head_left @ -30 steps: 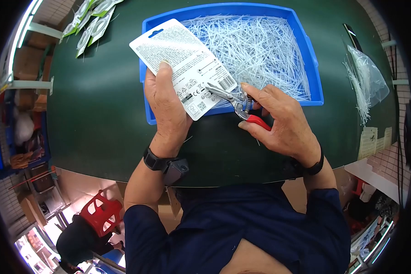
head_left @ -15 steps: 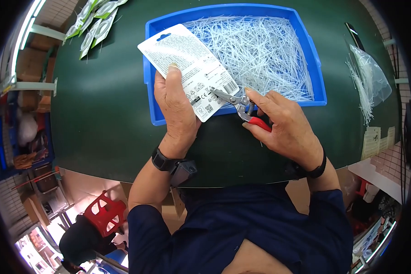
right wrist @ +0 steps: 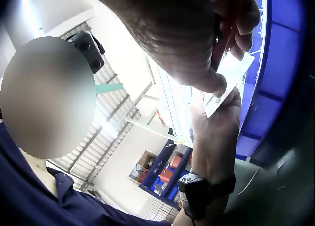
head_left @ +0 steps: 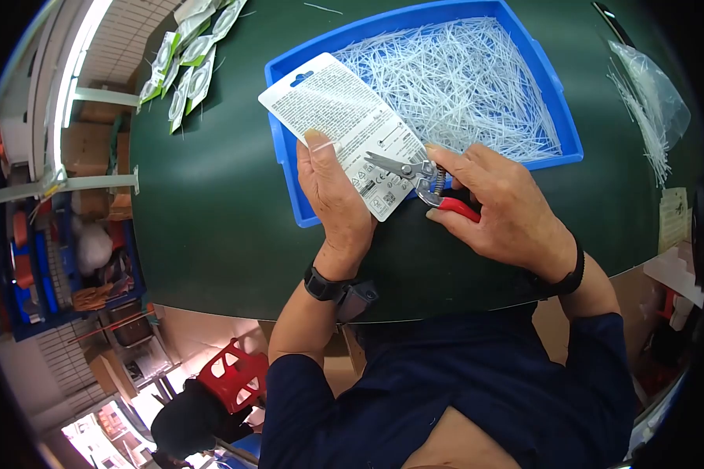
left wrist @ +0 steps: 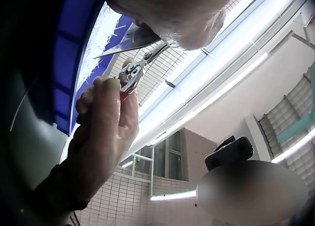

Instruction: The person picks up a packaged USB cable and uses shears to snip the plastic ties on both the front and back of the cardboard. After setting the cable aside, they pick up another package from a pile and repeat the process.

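In the head view my left hand grips a white printed blister card by its left side, thumb across the back. A small white strip shows at that thumb's tip. My right hand holds a pair of spring-loaded snips with red handles. Their blades, slightly apart, lie over the card's lower right part in this view. Below and behind the card is a blue tray full of thin white cable ties. The left wrist view shows the snips in the right hand.
Several packs with green-edged cards lie on the green table at the far left. Toward the right edge sit a clear plastic bag with loose ties and a dark phone-like object. Behind on the left stands a red stool.
The head view has swung, so table, tray and hands appear shifted right. Card and snips stay in the same hands, the blades still over the card. A white strip now shows by the left thumb.
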The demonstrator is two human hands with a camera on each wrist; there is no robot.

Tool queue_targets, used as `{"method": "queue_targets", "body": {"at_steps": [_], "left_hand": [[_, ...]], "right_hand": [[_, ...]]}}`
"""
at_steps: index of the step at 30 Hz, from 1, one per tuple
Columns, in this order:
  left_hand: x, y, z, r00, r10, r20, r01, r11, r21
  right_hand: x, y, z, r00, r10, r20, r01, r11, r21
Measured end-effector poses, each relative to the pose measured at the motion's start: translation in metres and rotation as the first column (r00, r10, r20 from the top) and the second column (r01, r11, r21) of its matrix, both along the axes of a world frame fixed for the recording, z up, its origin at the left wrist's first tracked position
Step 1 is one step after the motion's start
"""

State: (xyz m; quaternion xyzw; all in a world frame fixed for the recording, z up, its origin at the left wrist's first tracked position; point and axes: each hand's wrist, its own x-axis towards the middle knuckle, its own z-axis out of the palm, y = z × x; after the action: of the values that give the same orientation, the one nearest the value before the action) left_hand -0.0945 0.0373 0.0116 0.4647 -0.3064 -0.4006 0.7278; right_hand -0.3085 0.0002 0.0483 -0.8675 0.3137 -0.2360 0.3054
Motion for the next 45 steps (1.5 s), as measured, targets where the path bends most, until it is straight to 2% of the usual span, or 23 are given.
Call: {"method": "queue_targets", "body": {"at_steps": [5, 10, 14, 21, 26, 29, 33, 34, 37, 38, 39, 40, 41, 42, 45], "left_hand": [[-0.004, 0.006, -0.009, 0.981, -0.010, 0.193, 0.022, 0.998, -0.061], [-0.013, 0.005, -0.007, 0.981, -0.019, 0.192, 0.036, 0.996, -0.084], [-0.019, 0.005, 0.001, 0.993, -0.021, 0.112, 0.024, 0.999, -0.028], [-0.020, 0.003, 0.003, 0.999, -0.020, 0.039, 0.023, 0.995, -0.095], [0.001, -0.007, 0.007, 0.990, -0.106, 0.091, 0.113, 0.990, -0.079], [0.022, -0.010, 0.019, 0.984, -0.107, 0.143, 0.108, 0.994, 0.004], [0.056, -0.011, 0.037, 0.958, -0.224, 0.181, 0.213, 0.974, 0.078], [0.053, -0.013, 0.042, 0.959, -0.219, 0.180, 0.208, 0.975, 0.078], [0.041, -0.021, 0.066, 0.996, 0.075, -0.054, -0.071, 0.994, 0.079], [0.053, -0.027, 0.057, 0.995, 0.087, -0.047, -0.083, 0.993, 0.083], [0.074, -0.038, 0.037, 0.965, -0.216, -0.146, 0.199, 0.972, -0.122], [0.096, -0.046, 0.016, 0.843, -0.507, -0.177, 0.431, 0.836, -0.340], [0.109, -0.045, 0.006, 0.645, -0.751, -0.138, 0.586, 0.603, -0.542], [0.108, -0.039, 0.007, 0.658, -0.740, -0.142, 0.577, 0.616, -0.536], [0.081, -0.026, 0.021, 0.694, -0.640, -0.331, 0.441, 0.740, -0.508]], "right_hand": [[0.006, 0.002, -0.001, 0.998, -0.023, 0.055, 0.025, 0.999, -0.039], [0.007, 0.002, -0.002, 0.997, -0.020, 0.070, 0.022, 0.999, -0.029], [0.007, 0.002, -0.004, 0.999, -0.023, 0.042, 0.025, 0.999, -0.042], [0.010, 0.002, -0.014, 0.993, -0.033, 0.112, 0.034, 0.999, -0.002], [0.002, -0.008, -0.007, 0.986, -0.020, 0.166, 0.016, 1.000, 0.025], [-0.008, -0.014, 0.002, 0.973, -0.106, 0.204, 0.081, 0.989, 0.126], [-0.013, -0.025, 0.007, 0.962, -0.115, 0.249, 0.115, 0.993, 0.016], [-0.013, -0.026, 0.009, 0.962, -0.110, 0.249, 0.110, 0.994, 0.016], [-0.008, -0.028, 0.017, 0.949, -0.104, 0.297, 0.113, 0.993, -0.013], [-0.005, -0.028, 0.023, 0.948, -0.095, 0.303, 0.102, 0.995, -0.008], [-0.002, -0.026, 0.032, 0.962, -0.084, 0.260, 0.085, 0.996, 0.006], [0.002, -0.025, 0.039, 0.974, -0.068, 0.215, 0.065, 0.998, 0.020], [0.006, -0.024, 0.042, 0.985, -0.049, 0.167, 0.044, 0.998, 0.035], [0.010, -0.023, 0.040, 0.985, -0.035, 0.169, 0.028, 0.999, 0.043], [0.018, -0.019, 0.033, 0.980, 0.152, 0.125, -0.137, 0.983, -0.121]]}}
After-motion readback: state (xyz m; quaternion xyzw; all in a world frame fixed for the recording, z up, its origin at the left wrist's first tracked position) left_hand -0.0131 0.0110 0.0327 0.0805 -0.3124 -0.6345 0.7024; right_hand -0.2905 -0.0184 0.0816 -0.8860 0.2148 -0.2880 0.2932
